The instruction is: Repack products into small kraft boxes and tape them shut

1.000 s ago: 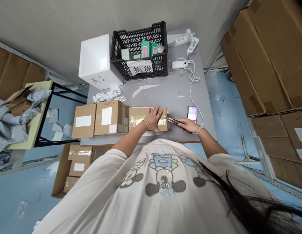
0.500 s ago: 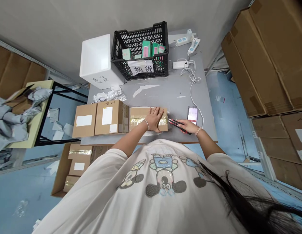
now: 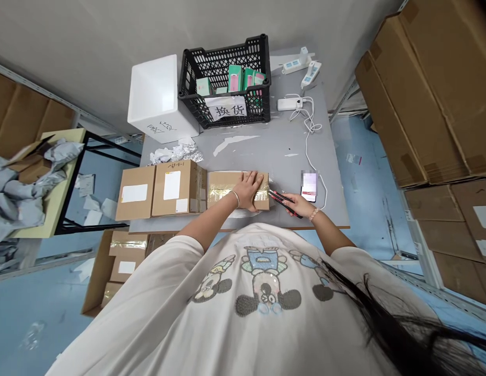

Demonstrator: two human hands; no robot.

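Head view: my left grip (image 3: 249, 192) is lying flat, fingers spread, on the taped box (image 3: 221, 184), which is resting on the worktop (image 3: 266, 152) beside a carton (image 3: 174, 192). My right grip (image 3: 300, 204) is holding a red-and-black tool (image 3: 279, 198), its tip pointing at the box's right end; contact there I am not making out. A phone (image 3: 309, 193) is lying nearby.

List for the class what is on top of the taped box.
Tape and the left hand lie on the taped box. The hand covers part of its top; the inside is hidden.
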